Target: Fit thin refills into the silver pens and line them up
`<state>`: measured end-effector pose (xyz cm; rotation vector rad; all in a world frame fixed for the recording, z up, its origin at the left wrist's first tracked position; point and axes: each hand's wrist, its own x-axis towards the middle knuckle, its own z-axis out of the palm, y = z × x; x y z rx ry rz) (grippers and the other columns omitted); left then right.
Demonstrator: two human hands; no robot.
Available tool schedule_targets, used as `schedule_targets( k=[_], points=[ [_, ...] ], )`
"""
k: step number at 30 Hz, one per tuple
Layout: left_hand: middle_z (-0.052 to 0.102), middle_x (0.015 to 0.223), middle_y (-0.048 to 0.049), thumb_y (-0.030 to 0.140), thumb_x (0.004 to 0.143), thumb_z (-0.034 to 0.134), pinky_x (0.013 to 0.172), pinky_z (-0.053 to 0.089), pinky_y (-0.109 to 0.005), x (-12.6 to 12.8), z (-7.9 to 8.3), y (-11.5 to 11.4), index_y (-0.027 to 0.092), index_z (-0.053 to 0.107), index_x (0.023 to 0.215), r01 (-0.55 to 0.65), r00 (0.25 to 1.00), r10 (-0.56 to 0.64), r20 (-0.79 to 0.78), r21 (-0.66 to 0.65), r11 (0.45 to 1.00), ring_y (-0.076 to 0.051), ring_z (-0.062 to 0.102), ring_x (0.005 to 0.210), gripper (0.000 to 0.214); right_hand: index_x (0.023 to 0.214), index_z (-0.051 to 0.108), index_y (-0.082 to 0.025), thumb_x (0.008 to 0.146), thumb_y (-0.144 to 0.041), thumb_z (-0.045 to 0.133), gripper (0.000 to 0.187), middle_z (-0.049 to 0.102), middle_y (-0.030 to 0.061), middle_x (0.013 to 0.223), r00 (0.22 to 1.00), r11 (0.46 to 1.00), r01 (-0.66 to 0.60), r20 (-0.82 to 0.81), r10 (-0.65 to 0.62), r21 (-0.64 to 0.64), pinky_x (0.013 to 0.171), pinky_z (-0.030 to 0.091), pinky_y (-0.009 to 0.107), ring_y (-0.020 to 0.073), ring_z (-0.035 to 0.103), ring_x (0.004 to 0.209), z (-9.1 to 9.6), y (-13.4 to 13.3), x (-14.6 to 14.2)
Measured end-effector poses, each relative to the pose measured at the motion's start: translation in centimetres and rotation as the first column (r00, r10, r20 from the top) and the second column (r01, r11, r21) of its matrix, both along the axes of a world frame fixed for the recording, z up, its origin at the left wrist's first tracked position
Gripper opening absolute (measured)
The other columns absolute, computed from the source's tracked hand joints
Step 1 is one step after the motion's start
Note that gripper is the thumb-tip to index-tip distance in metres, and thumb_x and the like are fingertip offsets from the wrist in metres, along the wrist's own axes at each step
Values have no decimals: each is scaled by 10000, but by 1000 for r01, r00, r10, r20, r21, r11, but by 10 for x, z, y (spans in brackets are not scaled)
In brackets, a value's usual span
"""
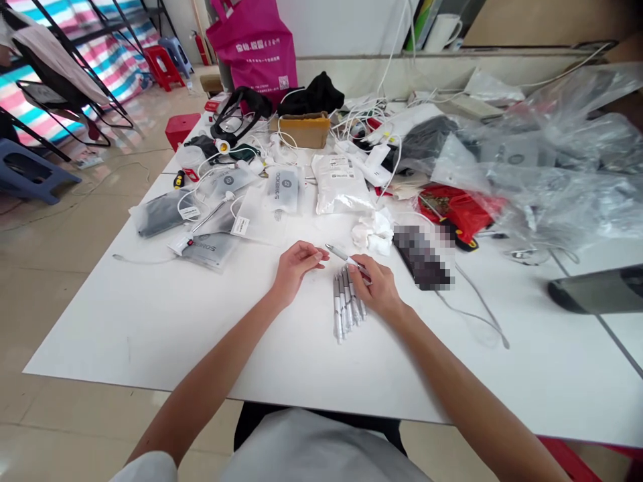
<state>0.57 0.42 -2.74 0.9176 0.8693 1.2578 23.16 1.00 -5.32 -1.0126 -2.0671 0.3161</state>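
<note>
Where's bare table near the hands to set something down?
Free: white table left of the left hand, below the grey pouches; also right of the right hand, below the grey cable. Crowded: the pens at the right hand, and the far side's plastic bags.

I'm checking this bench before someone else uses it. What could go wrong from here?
The loose pile of pens lies directly beside the right hand, so a small wrist movement could scatter them across the white table.

The slim silver pen in the right hand points toward the left hand, so a slip might poke it.

The grey cable trailing nearby could snag a sleeve or pens.
</note>
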Motion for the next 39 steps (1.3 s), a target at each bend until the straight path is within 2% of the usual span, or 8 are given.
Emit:
schedule_targets(
  k=[6,10,14,17,27,31,35,39],
  points=[
    [735,1328,-109,394,849,837,1052,521,-430,5,6,-5,275,704,1323,130,992,-130,-7,63,990,-285,657,1290,506,1136,619,-211,1080,-311,482,178,654,16,749,989,998,-47,143,41,38,598,411,295,154,566,607,2,1,0],
    [772,1256,-103,419,875,812,1068,521,-451,9,3,-5,250,795,1144,127,992,-127,0,56,990,-287,695,1235,318,1090,636,-196,1090,-329,475,208,645,1,673,984,995,-54,173,38,89,574,374,282,145,542,551,-3,1,1],
    [820,1018,-96,382,847,839,925,553,-401,9,0,-4,215,821,966,42,996,-37,-85,51,998,-232,739,975,205,1015,661,-194,1110,-370,452,289,613,-15,591,978,994,-54,207,33,94,533,323,276,128,499,483,-5,2,0],
    [819,982,-90,376,824,850,833,551,-377,10,2,-6,210,825,918,-42,988,48,-144,44,998,-206,716,858,193,1001,672,-197,1118,-399,434,333,598,-18,575,977,997,-47,210,32,65,525,304,281,125,487,467,-5,2,-1],
    [822,940,-93,372,782,880,824,561,-387,14,1,-8,192,831,892,-127,986,124,-114,-22,992,-243,746,908,216,985,692,-188,1111,-407,456,345,579,-15,559,974,996,-41,224,22,81,525,313,282,123,463,461,-4,1,-2],
    [821,986,-107,398,799,874,893,554,-403,11,3,-7,190,821,921,-55,993,57,-103,14,998,-257,752,978,246,988,697,-196,1109,-421,449,357,562,-20,540,980,998,-41,198,31,47,517,307,282,124,454,448,-3,1,-2],
    [748,1311,-104,445,872,812,1066,518,-444,10,6,-7,245,790,1151,105,994,-107,21,71,992,-289,697,1237,345,976,690,-200,1114,-407,431,359,568,-21,545,984,999,-27,179,20,38,524,324,278,123,456,448,-4,2,-1],
    [790,1181,-98,435,899,787,1066,523,-446,11,5,-8,226,805,1052,122,992,-123,16,70,990,-272,727,1160,260,942,674,-200,1120,-420,412,386,561,-15,544,980,999,-24,200,15,45,526,316,281,125,450,458,-6,2,0]
  ],
)
